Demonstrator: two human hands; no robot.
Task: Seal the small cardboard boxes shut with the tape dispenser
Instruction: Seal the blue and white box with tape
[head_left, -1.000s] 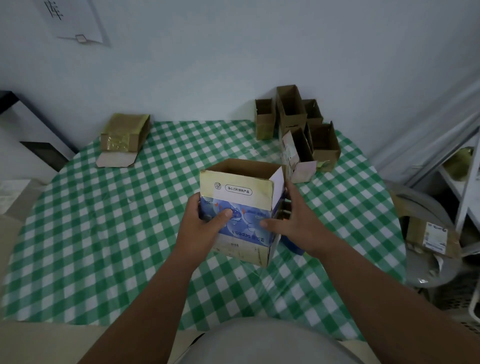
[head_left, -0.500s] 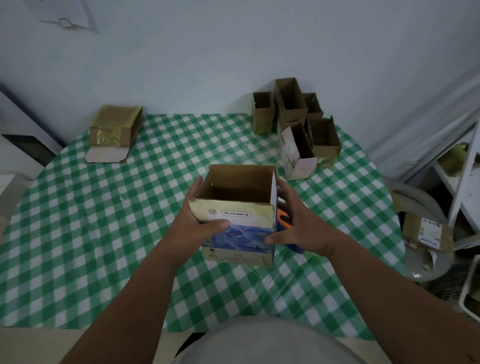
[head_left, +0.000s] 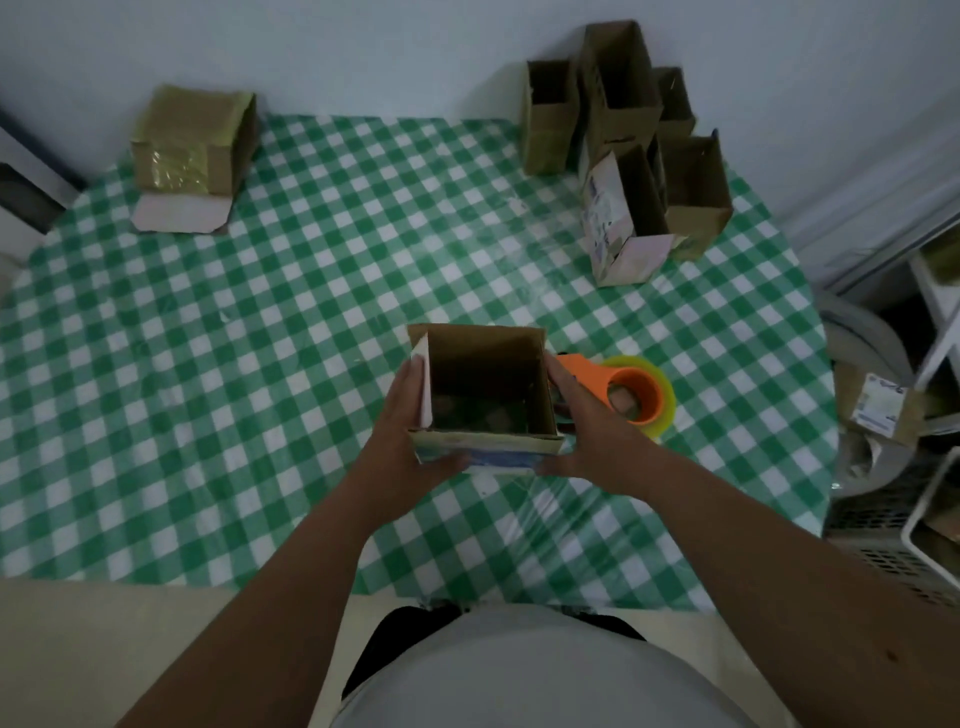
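while both hands hold the box (head_left: 483, 395) at the middle of the table (head_left: 208, 364), its top is wide open and we look straight down into it. the left hand (head_left: 410, 441) grips the left wall, with its fingers (head_left: 413, 376) flat along the side and the thumb on the near face. the right hand (head_left: 587, 441) grips the right wall the same way. the flaps are not folded yet, so i think the step now is getting the box ready to close.

the tape (head_left: 631, 395) lies on the table at 3 o'clock from the box, just beside the right hand. next, the flaps need to be pushed down flat and held there. then one hand must let go and pick up the tape. the box could pop open if it is not held well.

more open boxes (head_left: 623, 145) stand at 1 o'clock, well apart. another box (head_left: 192, 140) lies on its side at 11 o'clock.

half a second ago the box leaned toward the person, with its blue front showing. now it stands straight and we see mostly the inside. the tape was almost hidden behind the box then, and now it shows plainly.
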